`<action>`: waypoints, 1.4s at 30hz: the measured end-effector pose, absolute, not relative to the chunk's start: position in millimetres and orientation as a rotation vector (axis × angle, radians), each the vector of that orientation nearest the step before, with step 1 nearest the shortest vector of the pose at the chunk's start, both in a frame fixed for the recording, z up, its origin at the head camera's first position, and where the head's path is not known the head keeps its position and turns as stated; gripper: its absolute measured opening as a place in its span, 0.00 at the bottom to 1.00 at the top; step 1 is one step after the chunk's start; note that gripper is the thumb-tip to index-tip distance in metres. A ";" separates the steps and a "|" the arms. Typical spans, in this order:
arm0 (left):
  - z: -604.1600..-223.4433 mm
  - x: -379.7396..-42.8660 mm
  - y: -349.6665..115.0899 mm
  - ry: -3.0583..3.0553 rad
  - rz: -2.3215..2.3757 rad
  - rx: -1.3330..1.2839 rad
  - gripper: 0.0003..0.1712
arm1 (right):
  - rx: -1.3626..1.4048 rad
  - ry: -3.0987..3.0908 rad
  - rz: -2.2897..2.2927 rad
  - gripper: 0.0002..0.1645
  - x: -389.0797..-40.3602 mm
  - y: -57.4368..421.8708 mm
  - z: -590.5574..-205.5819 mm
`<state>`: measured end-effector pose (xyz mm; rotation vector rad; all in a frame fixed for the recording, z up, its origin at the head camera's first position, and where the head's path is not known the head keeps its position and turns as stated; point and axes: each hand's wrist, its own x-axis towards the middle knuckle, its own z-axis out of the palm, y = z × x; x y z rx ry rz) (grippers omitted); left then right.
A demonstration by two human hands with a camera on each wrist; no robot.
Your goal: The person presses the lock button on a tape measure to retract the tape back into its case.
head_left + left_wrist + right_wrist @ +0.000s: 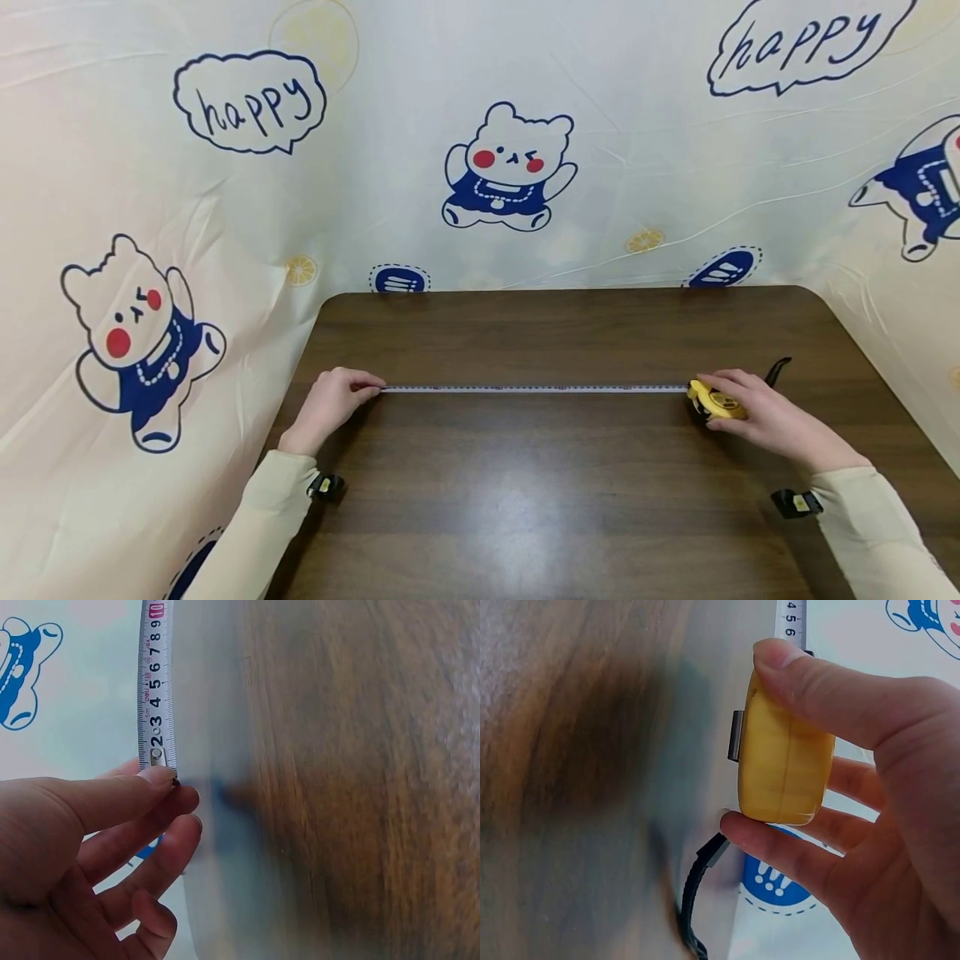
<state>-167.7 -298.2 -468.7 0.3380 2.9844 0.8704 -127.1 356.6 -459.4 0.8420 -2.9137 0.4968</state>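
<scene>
A yellow tape measure [718,402] is gripped in my right hand [772,421] at the right of the table. Its white blade [536,389] runs straight to the left across the table in the head view. At the far end my left hand [330,407] pinches the blade's tip between thumb and forefinger. Printed numbers from 2 to 10 show on the blade [155,682] in the left wrist view. In the right wrist view, thumb and fingers curl round the yellow case [786,750], and a black wrist strap [694,900] hangs from it.
The brown wooden table [517,492] has rounded far corners. Behind it and at both sides hangs a pale cloth [390,150] printed with bears and the word "happy". A small black camera sits on each wrist, at the left cuff [326,487] and the right cuff [797,503].
</scene>
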 end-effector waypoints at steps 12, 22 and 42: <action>-471.0 -167.8 -292.4 2.983 0.881 0.369 0.08 | 0.853 -2.932 0.506 0.40 -126.5 349.5 -458.4; -471.9 -168.8 -288.5 2.978 0.887 0.367 0.08 | 0.869 -2.958 0.514 0.39 -125.4 342.5 -455.4; -468.0 -165.5 -278.7 2.967 0.882 0.372 0.08 | 0.906 -2.934 0.514 0.40 -125.5 331.1 -454.9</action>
